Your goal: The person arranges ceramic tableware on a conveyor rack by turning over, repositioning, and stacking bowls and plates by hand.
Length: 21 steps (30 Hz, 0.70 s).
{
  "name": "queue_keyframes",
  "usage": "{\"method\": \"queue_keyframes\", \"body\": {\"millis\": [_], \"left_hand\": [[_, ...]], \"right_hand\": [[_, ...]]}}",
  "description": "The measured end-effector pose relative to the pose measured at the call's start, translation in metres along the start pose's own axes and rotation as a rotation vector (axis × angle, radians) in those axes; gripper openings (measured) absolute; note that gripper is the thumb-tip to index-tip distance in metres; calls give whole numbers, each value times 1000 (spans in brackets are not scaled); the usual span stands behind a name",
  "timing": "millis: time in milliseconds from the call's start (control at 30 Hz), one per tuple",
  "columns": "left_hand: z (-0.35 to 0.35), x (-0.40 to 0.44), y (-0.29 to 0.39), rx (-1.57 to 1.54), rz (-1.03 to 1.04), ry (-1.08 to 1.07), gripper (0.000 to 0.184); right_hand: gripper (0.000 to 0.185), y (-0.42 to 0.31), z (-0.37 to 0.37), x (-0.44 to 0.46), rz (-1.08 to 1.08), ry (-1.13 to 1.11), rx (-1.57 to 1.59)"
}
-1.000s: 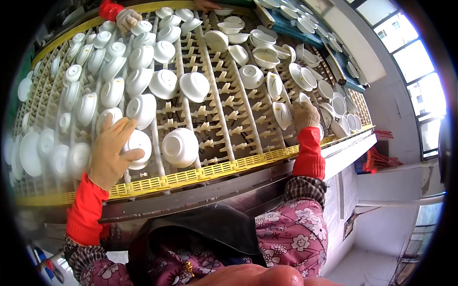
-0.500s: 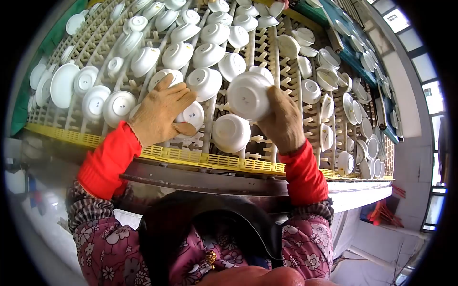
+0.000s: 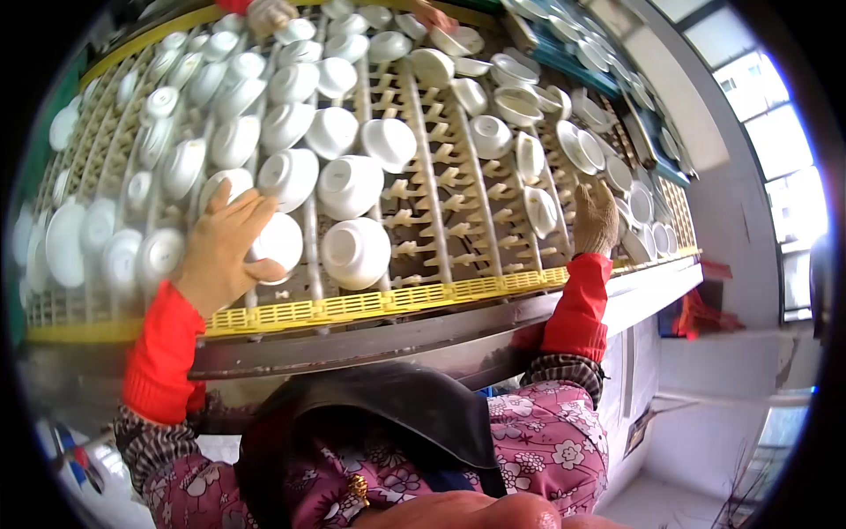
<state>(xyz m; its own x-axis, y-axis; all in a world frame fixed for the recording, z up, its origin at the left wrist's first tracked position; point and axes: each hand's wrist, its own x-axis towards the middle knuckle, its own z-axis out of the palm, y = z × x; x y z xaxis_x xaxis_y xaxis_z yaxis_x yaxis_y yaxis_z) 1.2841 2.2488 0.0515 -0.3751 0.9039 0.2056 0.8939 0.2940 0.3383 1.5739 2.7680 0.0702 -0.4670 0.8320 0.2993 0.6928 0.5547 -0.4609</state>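
White bowls lie upside down in rows on a pegged rack with a yellow front edge (image 3: pixel 388 302). My left hand (image 3: pixel 225 256), in a tan glove, has its fingers spread against a bowl (image 3: pixel 278 247) near the front edge. Right of it sits a deep bowl (image 3: pixel 355 254), with another bowl (image 3: pixel 350 187) just behind. My right hand (image 3: pixel 596 220), also gloved, is at the right among upright-leaning dishes, beside an oval bowl (image 3: pixel 539 212). Its fingers are blurred, and whether they grip anything cannot be made out.
At the far edge are a co-worker's gloved hand (image 3: pixel 270 14) and another person's bare hand (image 3: pixel 432 14) at a bowl. More bowls (image 3: pixel 592 55) stand on a teal surface (image 3: pixel 564 64) at the back right. Red items (image 3: pixel 701 316) lie beyond the rack's right end.
Half a second ago my right hand held a large bowl at the middle; now it is at the right and that bowl rests behind the front deep one. The view has turned rightward.
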Motion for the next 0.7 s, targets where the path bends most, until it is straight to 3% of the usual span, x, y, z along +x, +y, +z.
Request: {"method": "queue_keyframes", "body": {"millis": [67, 100, 167, 267, 333, 400, 600, 633, 700], "left_hand": [[1, 4, 0, 44, 42, 13, 87], [-2, 7, 2, 85, 68, 20, 89], [-3, 10, 2, 79, 74, -19, 93], [-4, 11, 1, 106, 101, -8, 94], [-8, 12, 5, 88, 66, -48, 95], [-9, 11, 5, 80, 49, -52, 97], [6, 3, -10, -8, 41, 15, 107], [10, 1, -14, -29, 11, 28, 114], [4, -1, -15, 128, 45, -31, 106]], "right_hand": [[68, 82, -5, 4, -1, 125, -335], [92, 123, -6, 12, 43, 117, -529], [48, 60, -41, -14, 280, -203, -478], [57, 63, -45, -17, 117, -248, -546], [65, 53, -29, -6, 276, -132, -399], [66, 75, -9, 11, 135, -34, -333], [66, 40, 49, 60, -378, 158, -229], [61, 27, 64, 73, -439, 125, -278], [56, 16, 102, 116, -534, -48, -259]]}}
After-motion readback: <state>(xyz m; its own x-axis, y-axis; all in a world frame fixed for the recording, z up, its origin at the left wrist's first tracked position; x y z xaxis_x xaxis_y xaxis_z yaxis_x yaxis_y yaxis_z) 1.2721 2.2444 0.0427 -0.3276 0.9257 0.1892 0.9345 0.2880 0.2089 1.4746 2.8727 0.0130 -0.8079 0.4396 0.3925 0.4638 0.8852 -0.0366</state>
